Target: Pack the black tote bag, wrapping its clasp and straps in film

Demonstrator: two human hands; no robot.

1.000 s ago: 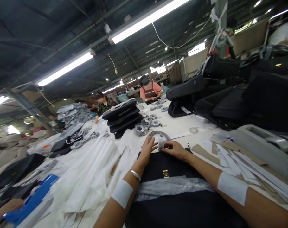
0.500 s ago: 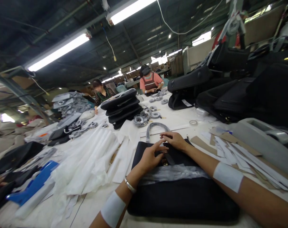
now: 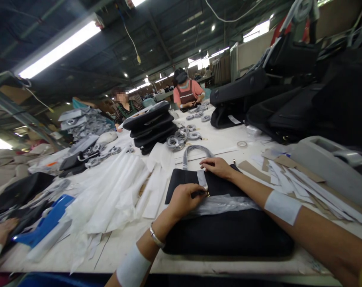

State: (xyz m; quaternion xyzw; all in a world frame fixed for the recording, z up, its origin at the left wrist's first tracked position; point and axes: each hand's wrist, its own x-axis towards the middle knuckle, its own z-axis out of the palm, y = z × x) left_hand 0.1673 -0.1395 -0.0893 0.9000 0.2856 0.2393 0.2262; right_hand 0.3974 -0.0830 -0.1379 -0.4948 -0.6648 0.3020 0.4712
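A black handbag (image 3: 228, 236) lies flat on the table in front of me, its wrapped handle (image 3: 196, 150) arching beyond the far edge. Crumpled clear plastic film (image 3: 228, 204) crosses its middle. My left hand (image 3: 185, 201) is closed in a pinch on the dark end of the bag's strap, beside a small gold-coloured clasp (image 3: 208, 194). Pale film (image 3: 202, 179) covers the strap's upper part. Near the bag's far edge rests my right hand (image 3: 218, 167), its fingers extended to the left and lightly bent, fingertips touching the bag by the strap.
White wrapping sheets (image 3: 118, 191) spread to the left, near a blue tape dispenser (image 3: 46, 223). Stacked black bags (image 3: 152, 127) and wrapped coils (image 3: 176, 139) stand beyond. Paper strips (image 3: 300, 191) and a grey plastic piece (image 3: 327, 167) lie right. Co-workers (image 3: 188, 93) work across the table; another person's hand (image 3: 3, 231) shows far left.
My left hand has gone from loosely spread fingers to a pinch on the strap end. The strap now lies straight with its film showing. My right hand's fingers have come closer together.
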